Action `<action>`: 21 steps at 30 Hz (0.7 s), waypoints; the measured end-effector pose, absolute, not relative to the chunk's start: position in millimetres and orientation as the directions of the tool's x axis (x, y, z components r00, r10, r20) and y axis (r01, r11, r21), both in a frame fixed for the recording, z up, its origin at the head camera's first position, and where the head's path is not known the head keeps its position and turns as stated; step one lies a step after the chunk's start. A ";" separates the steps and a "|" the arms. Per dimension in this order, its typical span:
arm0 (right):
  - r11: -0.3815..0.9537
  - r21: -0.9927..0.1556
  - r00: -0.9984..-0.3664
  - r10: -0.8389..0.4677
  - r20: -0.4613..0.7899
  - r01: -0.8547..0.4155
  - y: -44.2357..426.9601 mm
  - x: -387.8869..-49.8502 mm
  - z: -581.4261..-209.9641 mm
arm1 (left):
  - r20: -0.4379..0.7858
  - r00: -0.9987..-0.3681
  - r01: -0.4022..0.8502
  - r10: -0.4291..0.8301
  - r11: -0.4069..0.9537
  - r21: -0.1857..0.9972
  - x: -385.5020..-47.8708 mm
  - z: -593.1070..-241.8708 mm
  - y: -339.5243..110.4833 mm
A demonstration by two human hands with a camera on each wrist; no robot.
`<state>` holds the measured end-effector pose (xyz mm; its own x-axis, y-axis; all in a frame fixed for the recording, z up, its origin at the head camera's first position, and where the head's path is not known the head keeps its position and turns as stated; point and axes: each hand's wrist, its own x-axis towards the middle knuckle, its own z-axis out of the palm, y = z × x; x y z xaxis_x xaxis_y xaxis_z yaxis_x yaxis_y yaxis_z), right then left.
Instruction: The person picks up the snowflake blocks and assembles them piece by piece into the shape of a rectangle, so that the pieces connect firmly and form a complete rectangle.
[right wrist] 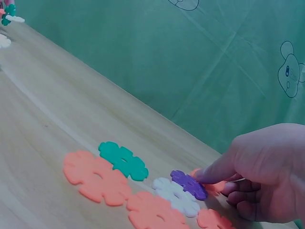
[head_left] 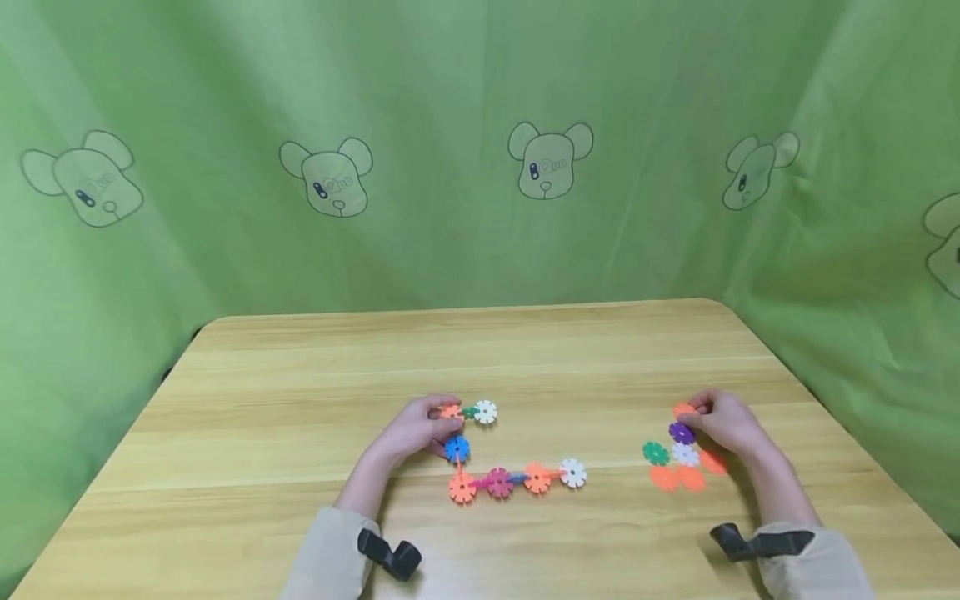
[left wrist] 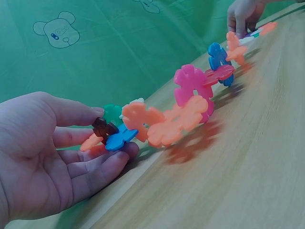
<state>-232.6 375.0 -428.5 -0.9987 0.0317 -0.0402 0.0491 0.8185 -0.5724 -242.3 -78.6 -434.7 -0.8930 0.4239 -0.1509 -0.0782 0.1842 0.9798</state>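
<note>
Pictured against a green curtain (head_left: 450, 258) printed with outlined bear heads (head_left: 327, 183), at a pale wood-grain table (head_left: 300, 367). Holding a chain of slotted plastic discs near one end with the left hand (head_left: 412, 429), thumb above and fingers (left wrist: 100, 179) below in a narrow pinch about linked pieces, including a brown piece (left wrist: 104, 128). Joined, just beyond that pinch, to a green link (head_left: 470, 412) and a white disc (head_left: 481, 413). Stretched across the table by way of a blue disc (head_left: 452, 450) to an orange corner disc (head_left: 456, 490), then rightward through a pink disc (head_left: 493, 483) to a second white disc (head_left: 567, 473). Touching a purple disc (head_left: 678, 431) with the thumb of the right hand (head_left: 731, 421), with fingers bent close beside an orange disc (head_left: 682, 410); unable to tell, from these angles, a grip from a mere touch. Positioned among loose discs grouped tightly, well apart from the chain, including a green disc (head_left: 652, 454) and three more orange discs (head_left: 663, 477).
</note>
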 end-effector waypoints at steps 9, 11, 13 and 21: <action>0.787 -0.616 -0.999 0.028 -0.026 0.038 362.2 -230.4 -417.3 | -0.149 -0.897 -0.072 0.415 0.195 0.978 -242.5 -433.9 -79.6; 0.786 -0.618 -1.000 0.021 -0.011 0.023 355.8 -230.0 -413.0 | -0.150 -0.898 -0.074 0.414 0.193 0.978 -242.7 -434.4 -79.9; 0.777 -0.630 -1.000 0.015 0.002 0.011 346.8 -230.2 -407.4 | -0.151 -0.898 -0.075 0.412 0.195 0.978 -243.0 -434.6 -80.2; 0.663 -0.745 -0.994 -0.110 -0.003 -0.071 293.8 -236.1 -392.3 | -0.153 -0.898 -0.074 0.412 0.202 0.977 -244.2 -435.3 -80.0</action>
